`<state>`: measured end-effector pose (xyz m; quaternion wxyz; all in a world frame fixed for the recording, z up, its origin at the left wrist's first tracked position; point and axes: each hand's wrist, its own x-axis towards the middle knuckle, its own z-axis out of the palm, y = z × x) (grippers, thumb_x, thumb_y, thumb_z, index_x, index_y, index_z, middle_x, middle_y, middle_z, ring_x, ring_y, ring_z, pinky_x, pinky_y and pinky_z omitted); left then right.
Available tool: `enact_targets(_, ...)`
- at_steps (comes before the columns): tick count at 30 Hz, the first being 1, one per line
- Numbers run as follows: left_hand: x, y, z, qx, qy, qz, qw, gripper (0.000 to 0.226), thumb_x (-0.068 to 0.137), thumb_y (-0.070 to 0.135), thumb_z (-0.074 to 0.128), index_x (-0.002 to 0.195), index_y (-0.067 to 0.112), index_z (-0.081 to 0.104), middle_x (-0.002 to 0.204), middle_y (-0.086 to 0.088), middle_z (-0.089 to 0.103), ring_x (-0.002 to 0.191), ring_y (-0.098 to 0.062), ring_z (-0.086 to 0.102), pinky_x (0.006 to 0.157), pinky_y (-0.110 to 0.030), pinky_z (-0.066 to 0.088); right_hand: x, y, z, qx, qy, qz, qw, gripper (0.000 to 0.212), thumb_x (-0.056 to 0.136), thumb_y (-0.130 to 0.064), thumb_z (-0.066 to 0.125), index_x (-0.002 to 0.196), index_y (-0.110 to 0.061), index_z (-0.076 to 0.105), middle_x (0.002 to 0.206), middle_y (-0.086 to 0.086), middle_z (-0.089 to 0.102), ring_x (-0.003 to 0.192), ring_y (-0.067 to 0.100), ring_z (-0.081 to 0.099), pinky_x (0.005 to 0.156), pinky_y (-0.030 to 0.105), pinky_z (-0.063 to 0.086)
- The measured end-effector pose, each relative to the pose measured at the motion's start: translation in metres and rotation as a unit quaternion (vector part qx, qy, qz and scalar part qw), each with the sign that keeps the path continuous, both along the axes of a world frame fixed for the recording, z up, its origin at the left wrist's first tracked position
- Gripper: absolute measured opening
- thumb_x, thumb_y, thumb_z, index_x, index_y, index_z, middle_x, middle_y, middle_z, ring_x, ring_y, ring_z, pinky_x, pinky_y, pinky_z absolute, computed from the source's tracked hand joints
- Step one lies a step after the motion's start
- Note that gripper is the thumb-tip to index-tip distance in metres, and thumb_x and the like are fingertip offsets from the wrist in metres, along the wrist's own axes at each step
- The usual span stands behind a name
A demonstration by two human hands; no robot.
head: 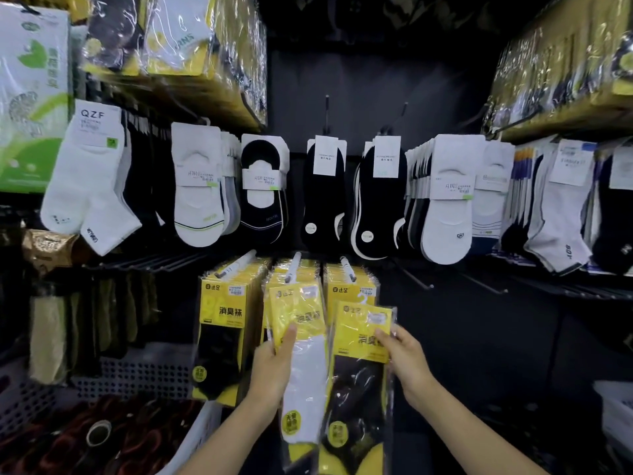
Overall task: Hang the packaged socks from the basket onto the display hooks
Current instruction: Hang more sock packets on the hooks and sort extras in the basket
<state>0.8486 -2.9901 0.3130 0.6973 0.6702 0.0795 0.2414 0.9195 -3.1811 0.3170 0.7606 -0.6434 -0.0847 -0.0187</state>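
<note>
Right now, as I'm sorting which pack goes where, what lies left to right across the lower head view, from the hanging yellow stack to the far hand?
Hanging stack of yellow packs with black socks → left hand → white-sock pack it grips → black-sock pack → right hand gripping that one.

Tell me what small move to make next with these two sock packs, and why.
Probably lift the white sock pack in your left hand a little and slip its top onto the tip of the middle hook. Its top edge sits just below that tip, while the right hand holds the black sock pack lower.
</note>
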Motion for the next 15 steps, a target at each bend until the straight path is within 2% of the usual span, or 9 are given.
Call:
enact_targets(2, -0.001, 0.011, 0.002, -0.007, 0.008, 0.035, 0.999, 0.041, 0.091, 0.044, 0.053, 0.06, 0.017, 0.051, 0.037, 0.01, 0.031, 0.035, -0.004, 0.031, 0.036, -0.014, 0.025, 0.007, -0.007, 0.005, -0.013, -0.025, -0.037, 0.999, 0.013, 0.095, -0.012, 0.055, 0.099, -0.016, 0.066, 0.093, 0.005, 0.074, 0.085, 0.017, 0.071, 0.072, 0.027, 0.056)
enact_targets(6, 0.001, 0.024, 0.001, -0.033, 0.008, 0.058, 0.998, 0.04, 0.092, 0.046, 0.051, 0.075, 0.011, 0.061, 0.046, 0.009, 0.041, 0.046, -0.008, 0.04, 0.048, -0.02, 0.033, 0.02, -0.007, 0.017, -0.038, -0.075, -0.055, 0.995, 0.011, 0.095, -0.012, 0.054, 0.097, -0.018, 0.063, 0.093, 0.0, 0.072, 0.08, 0.007, 0.069, 0.062, 0.015, 0.053)
enact_targets(10, 0.0, 0.028, 0.002, -0.026, 0.0, 0.077, 0.997, 0.041, 0.091, 0.047, 0.05, 0.061, 0.02, 0.046, 0.039, 0.011, 0.03, 0.037, -0.002, 0.029, 0.04, -0.015, 0.027, 0.034, 0.008, 0.022, -0.07, -0.101, -0.034, 0.992, 0.01, 0.096, -0.013, 0.053, 0.099, -0.019, 0.061, 0.093, -0.006, 0.071, 0.075, -0.002, 0.069, 0.058, 0.01, 0.05)
enact_targets(12, 0.002, 0.031, 0.001, -0.028, 0.003, 0.071, 0.997, 0.044, 0.09, 0.05, 0.049, 0.068, 0.013, 0.055, 0.047, 0.008, 0.031, 0.044, -0.007, 0.029, 0.046, -0.02, 0.026, 0.042, 0.017, 0.022, -0.072, -0.092, -0.031, 0.993, 0.012, 0.096, -0.012, 0.053, 0.096, -0.02, 0.061, 0.09, -0.007, 0.07, 0.073, -0.002, 0.068, 0.055, 0.008, 0.049)
enact_targets(15, 0.004, 0.032, 0.0, -0.032, 0.005, 0.074, 0.997, 0.043, 0.09, 0.05, 0.049, 0.084, 0.01, 0.065, 0.046, 0.01, 0.038, 0.047, -0.009, 0.035, 0.05, -0.021, 0.031, 0.055, 0.026, 0.019, -0.069, -0.065, -0.044, 0.995, 0.012, 0.096, -0.011, 0.054, 0.094, -0.02, 0.061, 0.089, -0.005, 0.069, 0.078, 0.003, 0.066, 0.055, 0.01, 0.049)
